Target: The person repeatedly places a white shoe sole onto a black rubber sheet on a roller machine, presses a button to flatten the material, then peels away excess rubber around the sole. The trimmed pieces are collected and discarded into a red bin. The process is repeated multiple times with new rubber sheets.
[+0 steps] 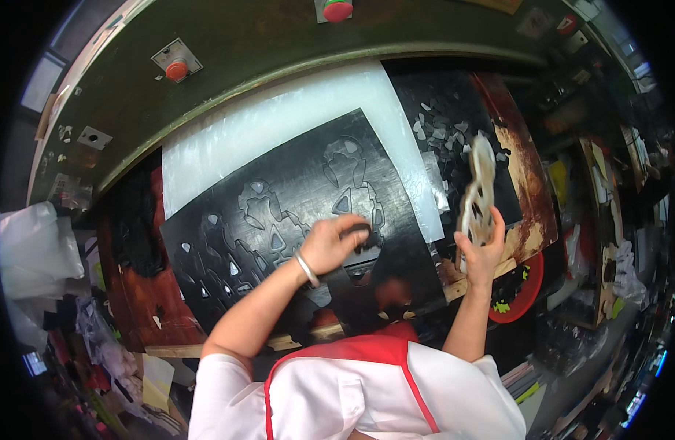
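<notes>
A large black sheet lies in front of me, cut through with several rows of curved outlines and small openings. My left hand, with a bangle at the wrist, is over the sheet's right part. Its fingers are closed around a small dark piece, partly hidden by them. Off the sheet's right side, my right hand grips a long, pale cutting die with a wavy edge and several holes. The die is held up on end, its lower part between thumb and fingers.
Under the sheet is a white board. Many small dark cut pieces lie scattered to its right. A red basin with yellow-green scraps stands at the lower right. Along the back runs a green machine beam with red buttons. Clear plastic bags hang at left.
</notes>
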### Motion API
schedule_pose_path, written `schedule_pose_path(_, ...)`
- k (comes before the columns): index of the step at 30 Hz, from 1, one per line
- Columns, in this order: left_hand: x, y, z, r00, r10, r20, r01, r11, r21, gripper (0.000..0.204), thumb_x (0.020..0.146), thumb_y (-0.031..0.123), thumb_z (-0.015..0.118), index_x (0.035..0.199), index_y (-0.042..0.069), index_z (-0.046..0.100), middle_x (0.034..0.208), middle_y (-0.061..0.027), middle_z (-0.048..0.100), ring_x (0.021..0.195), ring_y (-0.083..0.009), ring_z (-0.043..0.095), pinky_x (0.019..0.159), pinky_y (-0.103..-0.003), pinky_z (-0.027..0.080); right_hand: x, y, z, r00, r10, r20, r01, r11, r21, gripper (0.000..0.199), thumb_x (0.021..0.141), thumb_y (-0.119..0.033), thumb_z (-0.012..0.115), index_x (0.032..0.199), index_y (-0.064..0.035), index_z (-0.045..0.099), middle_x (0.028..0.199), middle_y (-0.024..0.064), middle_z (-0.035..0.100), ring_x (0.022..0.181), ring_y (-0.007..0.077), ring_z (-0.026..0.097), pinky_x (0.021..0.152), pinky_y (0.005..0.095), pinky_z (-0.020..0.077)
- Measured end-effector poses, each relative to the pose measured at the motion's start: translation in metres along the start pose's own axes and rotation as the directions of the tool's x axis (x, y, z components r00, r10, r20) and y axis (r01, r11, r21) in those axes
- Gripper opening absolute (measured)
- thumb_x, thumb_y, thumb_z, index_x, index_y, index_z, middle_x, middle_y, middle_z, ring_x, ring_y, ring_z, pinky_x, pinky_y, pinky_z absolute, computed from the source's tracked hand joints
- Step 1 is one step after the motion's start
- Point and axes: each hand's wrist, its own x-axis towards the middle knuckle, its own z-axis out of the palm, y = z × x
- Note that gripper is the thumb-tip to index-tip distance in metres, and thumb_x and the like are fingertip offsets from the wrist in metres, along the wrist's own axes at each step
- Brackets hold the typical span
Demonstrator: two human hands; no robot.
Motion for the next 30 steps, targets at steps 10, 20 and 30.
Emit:
schedule_pose_path(10,0.154,0.1,-0.255,0.636,0.146,-0.758,-0.344,0.932,-0.11,0.019,0.089,0.018,0.07,0.1,0.002,0.069,0.074,0.0011,0.065,0.063,-0.0054,0.054,0.055,-0.021,0.042,-0.04,-0.011,0.009,0.835,-0.545,0.072,0.493,0.685,-0.536,0.037,0.076,-0.006,0.07,0.11,0.0039,0.06,0.131,0.0251,0.047,0.121,0.0422,0.046,0.1,0.0495,0.0408)
schedule_pose_path(20,0.041,0.125,-0.148,0.958,0.154,-0.241,-0.183,0.977,-0.105,0.016,0.087,0.017,0.07,0.077,0.005,0.066,0.067,-0.0025,0.065,0.06,-0.0076,0.061,0.056,-0.023,0.045,-0.065,-0.044,0.119,0.734,-0.302,0.609,0.265,0.952,0.153,0.025,0.097,-0.019,0.057,0.085,0.0024,0.06,0.07,0.0093,0.064,0.059,0.0143,0.062,0.054,0.0249,0.0488)
schedule_pose_path(30,0.005,0.006,-0.035,0.92,-0.341,-0.195,0.141,0.75,-0.646,0.014,0.096,0.02,0.062,0.101,0.008,0.057,0.077,-0.0033,0.066,0.059,-0.0066,0.056,0.05,-0.019,0.042,-0.058,0.01,0.139,0.773,0.139,0.619,-0.26,0.959,0.109,0.041,0.1,-0.033,0.053,0.075,-0.001,0.059,0.058,0.0041,0.058,0.049,0.0106,0.056,0.045,0.0246,0.046)
